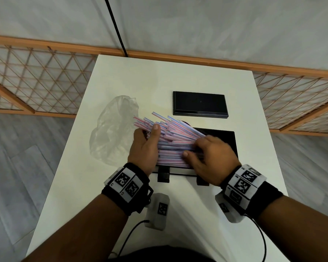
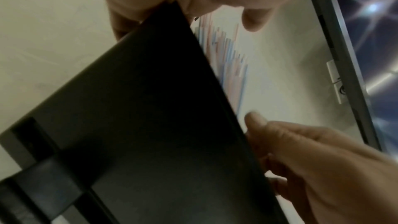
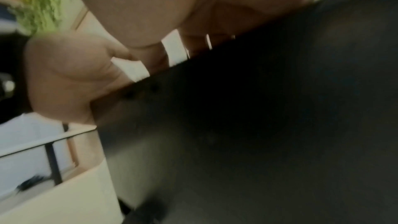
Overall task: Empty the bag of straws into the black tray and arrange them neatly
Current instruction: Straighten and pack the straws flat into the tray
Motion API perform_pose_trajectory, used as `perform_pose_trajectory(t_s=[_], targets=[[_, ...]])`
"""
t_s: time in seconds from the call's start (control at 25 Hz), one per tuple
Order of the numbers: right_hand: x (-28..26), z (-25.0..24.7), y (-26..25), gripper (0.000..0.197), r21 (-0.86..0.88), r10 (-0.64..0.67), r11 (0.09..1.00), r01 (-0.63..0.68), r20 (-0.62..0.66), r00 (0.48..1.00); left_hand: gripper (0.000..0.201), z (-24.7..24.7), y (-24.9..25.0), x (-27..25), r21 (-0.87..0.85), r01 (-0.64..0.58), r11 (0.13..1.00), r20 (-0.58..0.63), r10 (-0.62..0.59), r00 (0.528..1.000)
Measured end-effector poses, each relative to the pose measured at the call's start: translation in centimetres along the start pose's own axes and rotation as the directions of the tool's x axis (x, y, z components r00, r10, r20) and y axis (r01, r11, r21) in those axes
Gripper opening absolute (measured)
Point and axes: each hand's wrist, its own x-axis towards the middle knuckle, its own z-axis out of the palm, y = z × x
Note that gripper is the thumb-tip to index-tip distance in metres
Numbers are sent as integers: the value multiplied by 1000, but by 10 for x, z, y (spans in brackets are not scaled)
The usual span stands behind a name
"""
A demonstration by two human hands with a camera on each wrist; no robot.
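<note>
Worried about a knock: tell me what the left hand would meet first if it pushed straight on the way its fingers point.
The left hand already grips the straws. Beyond their fanned ends, the second black tray probably lies nearest that line, though depth is unclear.

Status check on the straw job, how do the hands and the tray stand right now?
Left hand and right hand both grip the straws over the black tray. Straws fanned, uneven. Empty bag lies left; nothing blocking.

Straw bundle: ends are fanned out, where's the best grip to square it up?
Grip the straws mid-length, one hand per side, as the left hand and right hand do now. The far-left ends splay past the black tray; the middle looks tightest packed, so squeezing there probably controls the whole bundle.
</note>
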Motion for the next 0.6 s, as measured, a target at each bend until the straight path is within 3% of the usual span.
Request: perform_pose_trajectory(t_s=[0.08,0.16,0.28,0.48,0.6], targets=[[0,-4,8,46,47,39,998,-36,-63,997,93,-1,-10,12,-96,80,992,-24,-82,996],[3,-3,10,55,-15,51,999,-50,20,999,103,0,-16,20,-141,143,980,-19,-147,989],[7,7,2,65,-23,-50,998,54,149,988,106,5,-20,21,-38,124,992,23,-123,992],[7,10,-3,83,-141,58,990,-28,214,975,97,3,-9,0,78,34,996,67,-40,997],[8,6,-4,91,-137,65,990,-27,282,957,60,4,3,-11,145,-47,988,74,36,997]])
